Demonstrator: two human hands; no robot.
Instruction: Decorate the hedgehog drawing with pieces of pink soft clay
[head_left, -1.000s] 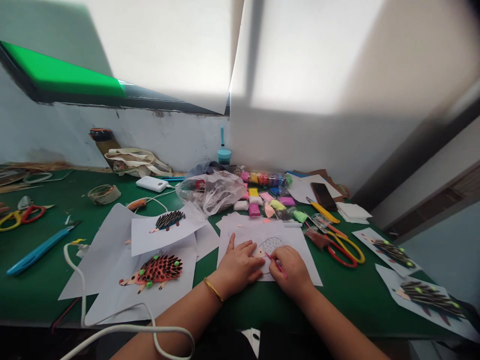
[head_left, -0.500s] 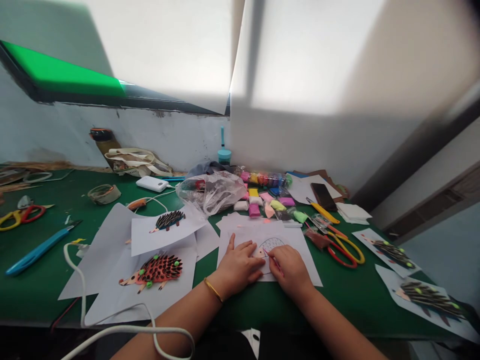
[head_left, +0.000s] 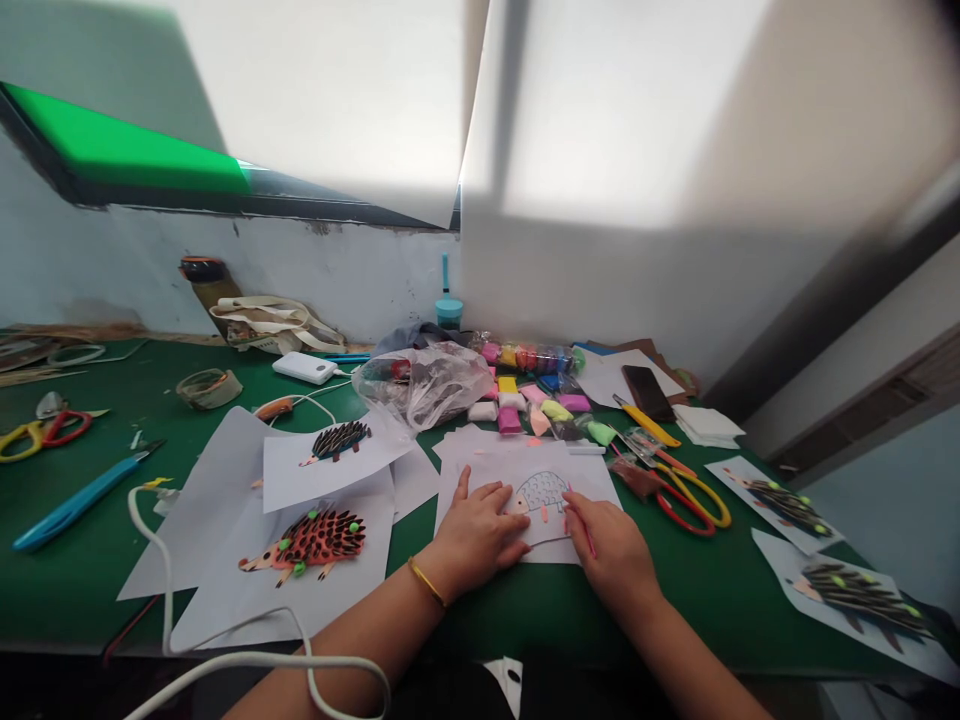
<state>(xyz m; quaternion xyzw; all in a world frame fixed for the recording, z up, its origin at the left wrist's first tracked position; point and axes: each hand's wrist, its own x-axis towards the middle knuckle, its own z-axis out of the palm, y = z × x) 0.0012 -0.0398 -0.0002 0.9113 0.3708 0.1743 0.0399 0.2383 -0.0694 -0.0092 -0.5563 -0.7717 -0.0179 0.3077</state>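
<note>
Right hand [head_left: 616, 550] grips a pink tool [head_left: 591, 541] over a hedgehog drawing [head_left: 551, 480], face [head_left: 519, 504] and one leg [head_left: 544, 515] peach, body [head_left: 536, 492] only outlined; left hand [head_left: 480, 530] rests open beside it.

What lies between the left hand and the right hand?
White paper bearing a hedgehog drawing with a small orange piece, seen in the head view.

drawing [head_left: 541, 490] on table [head_left: 705, 600] | plastic bag [head_left: 427, 388] behind-left | phone [head_left: 646, 393] behind-right
</note>
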